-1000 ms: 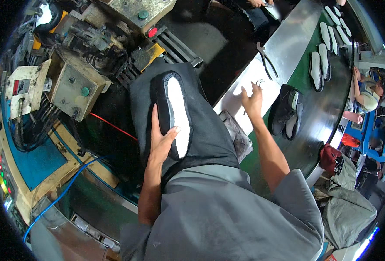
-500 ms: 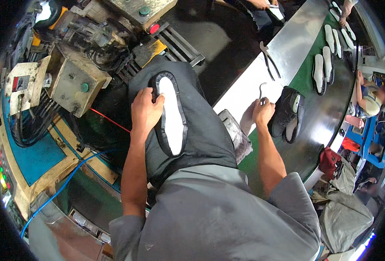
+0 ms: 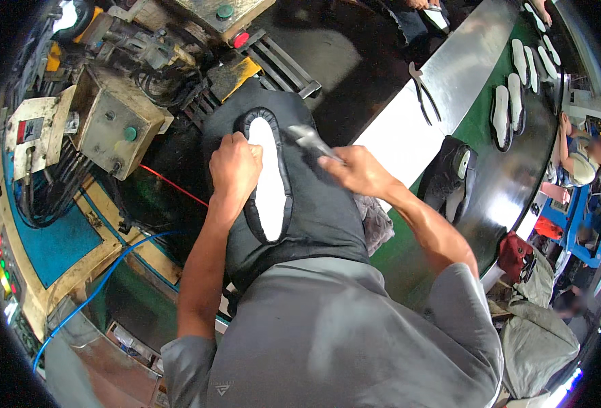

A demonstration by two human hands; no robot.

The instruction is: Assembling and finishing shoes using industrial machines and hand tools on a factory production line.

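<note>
Left hand [image 3: 234,170] pressed shoe [image 3: 273,183] down, fingers curled | right hand [image 3: 358,170] gripped tool [image 3: 311,141] | best: hold shoe steady, pull edge gently.

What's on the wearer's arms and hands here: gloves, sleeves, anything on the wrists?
No gloves: left hand and right hand are both bare. Forearms are uncovered, with no watch or bands visible. Short grey sleeves of a grey T-shirt end near the elbows; a small triangular mark sits at the shirt's lower edge.

Shoe [image 3: 273,183] lay sole-up on lap; left hand [image 3: 234,170] at its 9 o'clock, right hand [image 3: 358,171] with metal tool [image 3: 312,141] at 2 o'clock; control box [image 3: 113,129] at 9.
</note>
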